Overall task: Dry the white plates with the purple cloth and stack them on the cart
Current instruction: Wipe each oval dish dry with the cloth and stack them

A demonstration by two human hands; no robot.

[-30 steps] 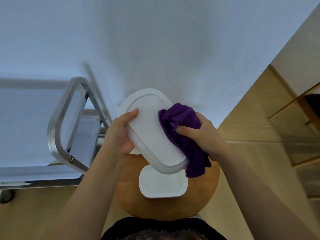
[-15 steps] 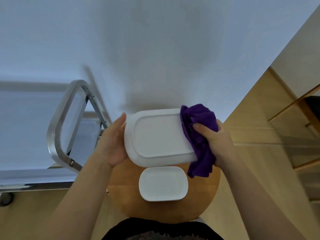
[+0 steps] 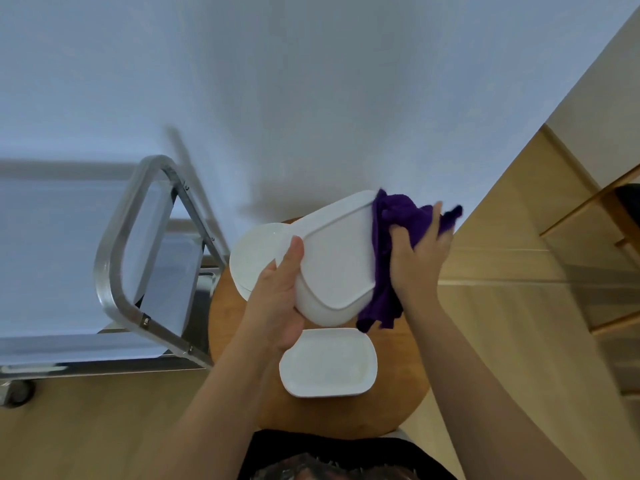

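A pale wall [image 3: 311, 81] filled most of the view, with light wood flooring [image 3: 86, 427] below it and a small round wooden table [image 3: 398, 403] standing close against the wall. Above that table the person held a white rectangular plate [image 3: 337, 261] tilted, its underside facing the camera. The left hand [image 3: 277, 299] gripped the plate's lower left edge, thumb laid across the underside and fingers curled behind it. The right hand [image 3: 415, 258] clutched the purple cloth [image 3: 391, 237] and pressed it around the plate's right edge, the cloth's loose end hanging down toward the table.

On the table, nearer the person than the held plate, lay a second rectangular plate [image 3: 327, 363], face up. At the table's far left edge sat a round white plate [image 3: 256, 258], partly hidden behind the held plate and the left thumb. Left of the table stood the metal cart [image 3: 114, 244], its tubular handle toward the table; what showed of its shelves carried no plates.

Judging from this, the job looked to be at an early stage: the first plate was being wiped and none had reached the cart. The held plate would need finishing and placing, and the two on the table would need drying and stacking after it. Whether they were wet could not be told.
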